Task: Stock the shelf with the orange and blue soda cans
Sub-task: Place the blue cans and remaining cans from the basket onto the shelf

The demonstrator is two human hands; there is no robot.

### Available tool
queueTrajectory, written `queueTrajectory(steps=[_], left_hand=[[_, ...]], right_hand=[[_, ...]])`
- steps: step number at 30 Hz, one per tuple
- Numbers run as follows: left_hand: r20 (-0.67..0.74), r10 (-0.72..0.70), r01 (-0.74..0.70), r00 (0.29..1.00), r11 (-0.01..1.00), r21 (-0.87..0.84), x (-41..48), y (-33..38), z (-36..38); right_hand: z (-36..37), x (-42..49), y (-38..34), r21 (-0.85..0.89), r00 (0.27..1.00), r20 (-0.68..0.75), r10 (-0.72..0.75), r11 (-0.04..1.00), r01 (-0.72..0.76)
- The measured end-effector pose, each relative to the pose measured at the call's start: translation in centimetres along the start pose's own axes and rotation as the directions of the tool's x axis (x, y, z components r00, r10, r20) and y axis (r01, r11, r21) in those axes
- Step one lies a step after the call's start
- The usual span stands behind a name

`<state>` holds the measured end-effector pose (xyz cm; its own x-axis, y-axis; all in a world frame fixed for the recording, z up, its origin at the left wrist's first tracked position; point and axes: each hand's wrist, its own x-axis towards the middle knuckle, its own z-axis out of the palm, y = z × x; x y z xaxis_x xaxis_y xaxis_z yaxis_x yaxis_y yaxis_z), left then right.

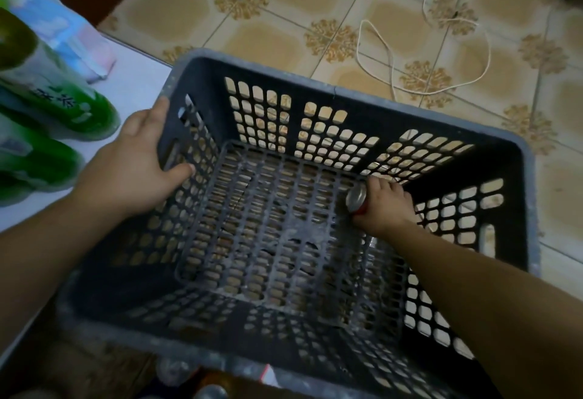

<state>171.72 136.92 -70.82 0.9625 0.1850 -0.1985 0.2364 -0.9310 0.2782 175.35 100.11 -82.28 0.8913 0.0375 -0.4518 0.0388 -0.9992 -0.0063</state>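
right hand [383, 206] gripping can [356, 200] in crate [347, 92], left hand [138, 162] gripping rim

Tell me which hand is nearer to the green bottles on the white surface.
Left. The left hand grips the crate's left wall, just right of the green bottles; the right hand is down inside the crate by its right wall, holding a can.

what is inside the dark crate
One can, silver end showing, lies on the crate floor, far right, gripped by the right hand. The hand covers most of its body; only a red strip shows.
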Motion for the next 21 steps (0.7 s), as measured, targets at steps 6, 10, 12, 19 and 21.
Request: queueTrajectory(steps=[6, 10, 12, 19, 21], left_hand=[[0.002, -0.012, 0.012, 1.0, 1.0, 0.005, -0.1, 0.1, -0.2], [0.003, 0.022, -0.022, 1.0, 1.0, -0.016, 0.1, 0.0, 0.0], [0.052, 0.028, -0.025, 0.998, 0.998, -0.065, 0.2, 0.0, -0.4], [0.094, -0.056, 0.075, 0.994, 0.974, -0.215, -4.6, 4.6, -5.8], [0.239, -0.133, 0.249, 0.962, 0.788, -0.563, -7.5, 7.3, -9.2]], right_hand=[[-2.4, -1.6, -4.1, 0.263, 0.998, -0.035, -0.051, 0.963, 0.059], [-4.2, -3.0, -6.5, 0.554, 0.999, 0.019, 0.046, 0.831, -0.048], [-5.8, -4.2, -7.8, 0.667, 0.998, 0.026, 0.065, 0.742, -0.066], [-14.6, -13.4, -11.2, 0.934, 0.998, -0.058, -0.025, 0.352, 0.063], [-18.0, -17.2, -12.4, 0.969, 0.992, -0.108, -0.061, 0.218, 0.118]])
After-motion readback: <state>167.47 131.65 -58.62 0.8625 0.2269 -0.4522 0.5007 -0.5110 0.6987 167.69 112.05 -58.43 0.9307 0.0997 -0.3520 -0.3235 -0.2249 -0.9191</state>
